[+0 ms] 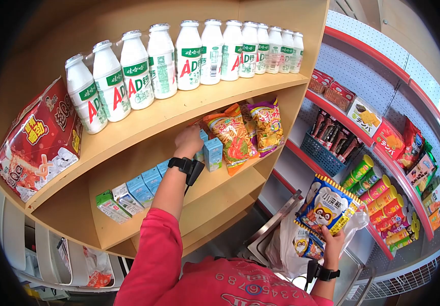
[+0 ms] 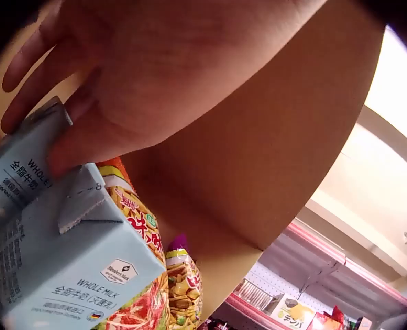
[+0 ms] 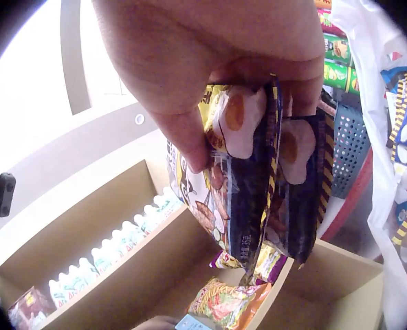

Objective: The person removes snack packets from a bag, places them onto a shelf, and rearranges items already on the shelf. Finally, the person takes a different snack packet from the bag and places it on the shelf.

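My left hand (image 1: 188, 141) reaches onto the middle shelf among light-blue whole milk cartons. In the left wrist view its thumb and fingers pinch the top of one milk carton (image 2: 16, 168). A second carton (image 2: 86, 247) stands right in front of it, closer to the shelf edge. Off to the right, my right hand (image 1: 334, 241) grips snack bags (image 1: 324, 204), blue and yellow with a cartoon raccoon. The right wrist view shows two snack bags (image 3: 241, 179) side by side between thumb and fingers. Beside them is a white plastic bag (image 1: 281, 245) containing more such packets.
White AD milk bottles (image 1: 188, 56) line the upper shelf, with a red box (image 1: 39, 137) at its left end. Puffed snack bags (image 1: 230, 135) stand right of the cartons; more cartons (image 1: 141, 191) sit left. A red-edged rack (image 1: 383, 137) holds snacks on the right.
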### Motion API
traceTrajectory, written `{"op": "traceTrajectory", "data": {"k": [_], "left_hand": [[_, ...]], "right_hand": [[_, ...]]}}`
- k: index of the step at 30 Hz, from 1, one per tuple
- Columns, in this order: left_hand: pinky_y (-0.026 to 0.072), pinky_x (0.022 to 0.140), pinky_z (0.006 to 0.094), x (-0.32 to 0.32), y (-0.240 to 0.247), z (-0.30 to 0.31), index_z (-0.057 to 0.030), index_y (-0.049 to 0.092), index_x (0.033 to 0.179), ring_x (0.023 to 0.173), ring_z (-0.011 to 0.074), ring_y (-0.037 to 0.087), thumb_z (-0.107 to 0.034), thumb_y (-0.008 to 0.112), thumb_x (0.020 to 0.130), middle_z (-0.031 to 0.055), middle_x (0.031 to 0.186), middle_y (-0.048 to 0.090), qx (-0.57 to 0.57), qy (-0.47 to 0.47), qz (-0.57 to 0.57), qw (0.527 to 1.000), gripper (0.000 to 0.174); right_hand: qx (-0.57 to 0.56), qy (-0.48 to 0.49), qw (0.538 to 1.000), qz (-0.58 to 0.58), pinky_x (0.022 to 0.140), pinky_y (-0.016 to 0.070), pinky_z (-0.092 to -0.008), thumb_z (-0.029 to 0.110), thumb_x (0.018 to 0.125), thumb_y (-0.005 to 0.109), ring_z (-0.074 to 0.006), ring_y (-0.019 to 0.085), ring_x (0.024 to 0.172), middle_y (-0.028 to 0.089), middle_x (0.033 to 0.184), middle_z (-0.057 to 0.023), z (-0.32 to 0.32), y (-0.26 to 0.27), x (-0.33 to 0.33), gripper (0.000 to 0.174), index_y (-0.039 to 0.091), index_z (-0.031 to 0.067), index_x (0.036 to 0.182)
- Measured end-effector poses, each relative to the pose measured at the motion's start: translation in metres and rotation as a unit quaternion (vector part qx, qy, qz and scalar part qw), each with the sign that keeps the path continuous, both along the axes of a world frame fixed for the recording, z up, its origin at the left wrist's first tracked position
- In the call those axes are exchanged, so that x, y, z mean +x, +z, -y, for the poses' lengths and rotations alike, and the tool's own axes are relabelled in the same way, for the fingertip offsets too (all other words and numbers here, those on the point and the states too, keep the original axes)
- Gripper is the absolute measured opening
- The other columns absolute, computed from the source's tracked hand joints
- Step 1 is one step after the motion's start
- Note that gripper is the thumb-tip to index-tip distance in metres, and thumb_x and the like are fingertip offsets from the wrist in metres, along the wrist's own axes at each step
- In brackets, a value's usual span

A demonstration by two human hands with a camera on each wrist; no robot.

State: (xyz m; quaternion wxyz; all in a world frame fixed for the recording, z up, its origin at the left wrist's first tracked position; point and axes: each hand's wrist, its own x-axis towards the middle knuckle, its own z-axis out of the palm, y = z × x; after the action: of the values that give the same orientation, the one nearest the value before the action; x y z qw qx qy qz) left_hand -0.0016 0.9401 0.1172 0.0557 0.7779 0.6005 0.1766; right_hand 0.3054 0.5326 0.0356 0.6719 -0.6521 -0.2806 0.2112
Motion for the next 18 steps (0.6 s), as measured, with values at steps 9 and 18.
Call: {"op": "traceTrajectory", "data": {"k": [9,18], "left_hand": [[0.0429,0.091,0.0368,-0.002,-0.016,-0.009,-0.0128,0.057,0.117,0.109,0.0297,0.053,-0.019,0.055,0.078,0.0141,0.117,0.056,-0.033,-0.058,0.075,0.995,0.040],[0.0307,0.092,0.0633,0.018,-0.005,0.047,-0.0063,0.058,0.108,0.115,0.0359,0.045,-0.036,0.067,0.072,0.0176,0.126,0.046,0.084,-0.096,-0.028,0.991,0.047]], "right_hand": [[0.004,-0.002,1.000,-0.001,0.070,0.0486,-0.0240,0.003,0.078,0.066,-0.0113,0.061,0.077,0.064,0.091,-0.0050,0.001,-0.003,0.002,0.023,0.059,-0.0008,0.099],[0.010,0.001,1.000,-0.002,0.069,0.0484,-0.0235,0.003,0.077,0.067,-0.0108,0.060,0.076,0.064,0.091,-0.0045,-0.002,0.000,0.000,0.024,0.059,-0.0005,0.099]]}}
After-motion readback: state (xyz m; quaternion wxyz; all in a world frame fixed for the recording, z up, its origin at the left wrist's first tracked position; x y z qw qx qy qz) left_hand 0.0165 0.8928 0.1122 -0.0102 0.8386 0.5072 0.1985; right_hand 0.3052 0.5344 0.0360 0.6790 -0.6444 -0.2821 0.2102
